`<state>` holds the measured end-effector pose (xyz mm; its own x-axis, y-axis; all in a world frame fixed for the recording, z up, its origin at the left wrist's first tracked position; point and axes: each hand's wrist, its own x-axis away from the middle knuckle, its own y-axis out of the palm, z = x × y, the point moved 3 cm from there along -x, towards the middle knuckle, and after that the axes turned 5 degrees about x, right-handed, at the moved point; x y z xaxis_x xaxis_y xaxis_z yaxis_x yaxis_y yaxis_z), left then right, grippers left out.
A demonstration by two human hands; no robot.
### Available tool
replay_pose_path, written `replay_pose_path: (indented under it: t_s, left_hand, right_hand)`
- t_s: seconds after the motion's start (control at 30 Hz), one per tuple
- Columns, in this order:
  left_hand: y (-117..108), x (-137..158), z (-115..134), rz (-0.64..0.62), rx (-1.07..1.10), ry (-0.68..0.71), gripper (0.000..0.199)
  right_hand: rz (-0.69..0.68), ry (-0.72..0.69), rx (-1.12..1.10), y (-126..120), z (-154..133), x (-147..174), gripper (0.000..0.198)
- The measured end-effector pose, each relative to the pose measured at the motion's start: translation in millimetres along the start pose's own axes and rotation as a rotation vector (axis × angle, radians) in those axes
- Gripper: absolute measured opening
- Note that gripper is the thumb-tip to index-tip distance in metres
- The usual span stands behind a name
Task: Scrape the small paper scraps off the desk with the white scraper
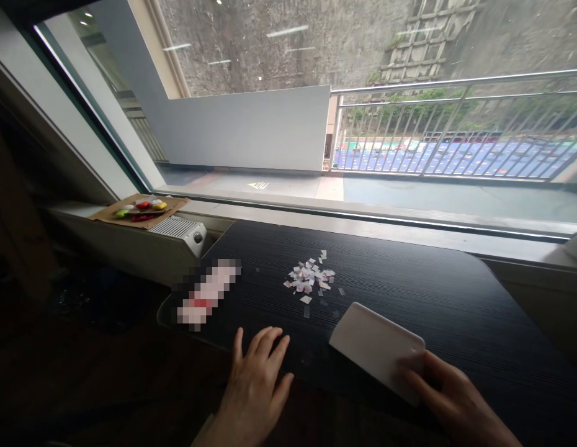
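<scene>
My right hand grips the near right corner of a flat white rectangular piece with rounded corners. I cannot make out whether it is a lid, a tray or a board. It is tilted over the right part of the black table. My left hand is open, palm down, fingers spread at the table's near edge, holding nothing. Beyond both hands lies a loose pile of small whitish paper scraps. A few clear-looking bits lie scattered on its near side.
A blurred-out pink and red item lies at the table's left end. On the window ledge, brown paper holds several small colourful things, beside a white vented unit. A large window runs behind the table, with a metal railing outside.
</scene>
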<state>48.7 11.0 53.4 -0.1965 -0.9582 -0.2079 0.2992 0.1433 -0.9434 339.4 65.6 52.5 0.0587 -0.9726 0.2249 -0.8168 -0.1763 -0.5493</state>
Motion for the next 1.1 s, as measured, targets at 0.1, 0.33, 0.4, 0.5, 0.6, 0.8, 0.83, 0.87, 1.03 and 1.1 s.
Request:
replay_pose_path:
  t_s: [0.1,0.33,0.4,0.5,0.6,0.8,0.83,0.87,1.03,1.1]
  left_hand:
    - [1,1,0,0.012,0.005,0.003,0.048]
    - [-1,2,0,-0.036,0.007,-0.004,0.058]
    - [-2,2,0,-0.041,0.001,-0.005,0.058]
    - [-3,1,1,-0.071,-0.001,-0.016,0.059]
    - [-4,0,1,-0.094,0.0,-0.02,0.059]
    - [-3,2,1,-0.082,0.008,-0.014,0.06]
    - [-3,2,1,-0.081,0.009,-0.014,0.061]
    - [-3,2,1,-0.076,0.009,-0.015,0.061]
    - [-3,2,1,-0.075,0.009,-0.018,0.061]
    - [-2,2,1,-0.074,0.008,-0.012,0.061]
  right_hand:
    - [-0.058,-0.029,0.004,10,-2,4,0.032]
    - [-0.239,-0.043,-0.084,23,-11,10,0.033]
    - [-0.256,-0.032,-0.119,23,-12,10,0.033]
    - [-0.203,-0.034,-0.127,23,-12,3,0.032]
    - [-0.16,-0.06,-0.08,24,-14,-7,0.03]
    - [-0.239,-0.112,-0.028,32,-28,-9,0.027]
    - [-0.254,-0.116,-0.039,34,-30,-6,0.027]
    - [-0.266,-0.119,-0.048,34,-33,-4,0.027]
    - [-0.282,-0.117,-0.037,30,-35,6,0.027]
    - [-0.247,-0.099,-0.04,25,-32,5,0.028]
